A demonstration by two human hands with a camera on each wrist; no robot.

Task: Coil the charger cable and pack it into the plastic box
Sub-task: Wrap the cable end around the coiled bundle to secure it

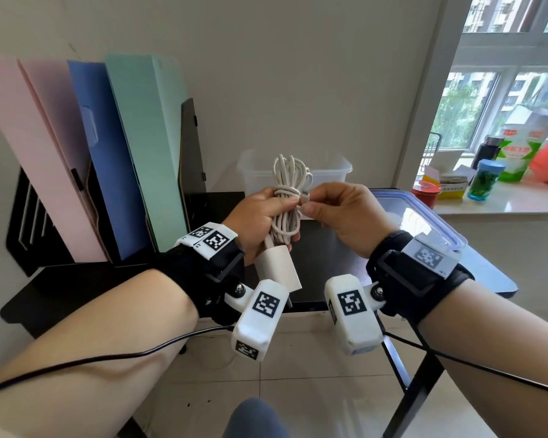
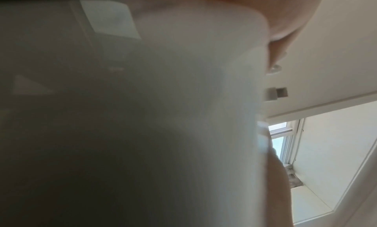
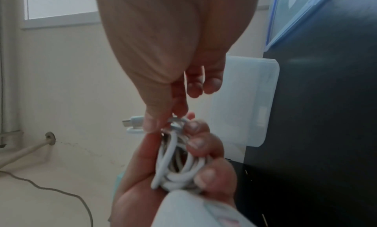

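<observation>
Charger cable [image 1: 286,197] bundled in left hand [image 1: 260,216], right hand [image 1: 345,213] pinching end

Daylight from window [image 1: 503,99] at right, bright head view, wrist views blurred, edges bowed

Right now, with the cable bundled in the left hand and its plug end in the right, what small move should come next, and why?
Probably tuck the plug end under the wraps. The left hand grips the coiled cable, the right hand pinches the loose end beside it, and the plastic box waits open behind.
</observation>
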